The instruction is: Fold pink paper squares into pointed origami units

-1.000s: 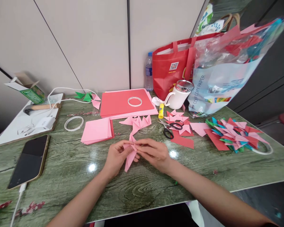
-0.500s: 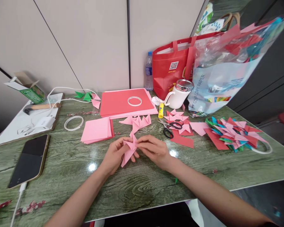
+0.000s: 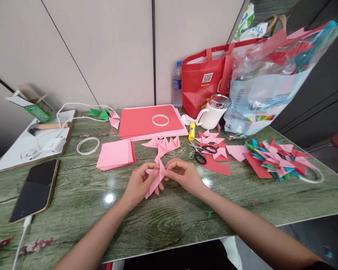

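Between my hands is a piece of folded pink paper [image 3: 161, 173], creased into pointed flaps. My left hand [image 3: 141, 182] is closed on its left side, thumb on top and some fingers underneath. The fingers of my right hand [image 3: 183, 175] pinch its right edge. Just beyond, other folded pink paper pieces [image 3: 167, 145] lie on the table. A stack of square pink and red sheets [image 3: 115, 153] sits to the left of them. Black-handled scissors [image 3: 201, 153] rest to the right, beside folded pink pieces [image 3: 210, 138] and red scraps.
Large red sheets [image 3: 141, 122] with a tape roll [image 3: 160, 120] lie at the back. A white mug [image 3: 212, 114], a yellow glue stick [image 3: 192, 131], a red bag [image 3: 197, 86] and a colourful folded-paper pile [image 3: 281, 159] stand right. A phone [image 3: 35, 189] lies left.
A flap of the pink paper that stood up now lies flatter under my left thumb. My right fingers have shifted slightly along the right edge.
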A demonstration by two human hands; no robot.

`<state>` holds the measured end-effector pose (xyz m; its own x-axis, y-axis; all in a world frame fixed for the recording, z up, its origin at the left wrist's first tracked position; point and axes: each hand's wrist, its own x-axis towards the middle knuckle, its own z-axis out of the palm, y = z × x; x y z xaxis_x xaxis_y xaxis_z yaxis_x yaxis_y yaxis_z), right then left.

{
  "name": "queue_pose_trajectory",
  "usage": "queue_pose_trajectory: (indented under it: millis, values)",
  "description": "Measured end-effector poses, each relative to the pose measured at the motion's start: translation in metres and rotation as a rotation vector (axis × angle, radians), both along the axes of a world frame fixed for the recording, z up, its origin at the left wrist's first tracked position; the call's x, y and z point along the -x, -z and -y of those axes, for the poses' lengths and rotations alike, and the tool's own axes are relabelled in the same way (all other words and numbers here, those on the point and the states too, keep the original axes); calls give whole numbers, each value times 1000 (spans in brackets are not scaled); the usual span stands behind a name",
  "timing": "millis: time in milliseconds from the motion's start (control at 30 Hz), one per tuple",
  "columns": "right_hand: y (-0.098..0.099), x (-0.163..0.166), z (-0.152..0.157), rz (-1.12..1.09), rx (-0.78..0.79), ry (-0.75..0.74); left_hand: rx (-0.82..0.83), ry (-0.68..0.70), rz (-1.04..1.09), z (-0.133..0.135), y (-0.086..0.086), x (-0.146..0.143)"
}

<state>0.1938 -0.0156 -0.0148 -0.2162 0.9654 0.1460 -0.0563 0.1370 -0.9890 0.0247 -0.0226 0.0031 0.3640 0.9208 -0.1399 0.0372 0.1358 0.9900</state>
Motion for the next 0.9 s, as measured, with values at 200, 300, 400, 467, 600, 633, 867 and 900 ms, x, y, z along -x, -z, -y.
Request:
queue_pose_trajectory:
  millis: [200,300,400,467,600,633,867,900]
  values:
    - [5,0,-3,-127,375,-107,-85,47,-31,1,4,-2]
    - [5,0,-3,-146,386,-104,-42,33,-4,0,5,-2]
    - [3,-1,-4,-153,393,-113,16,14,41,-1,5,-1]
    - [1,-1,-4,-154,390,-115,47,2,51,-1,5,-1]
    - [0,-3,-4,-137,371,-132,83,1,64,-2,3,-1]
    - [0,-3,-4,-124,366,-150,87,0,67,-2,3,-1]
    - [5,-3,-5,-92,363,-158,85,-170,14,-4,11,-1]
    - [6,-3,-5,-100,375,-152,68,-199,-11,-5,12,-1]
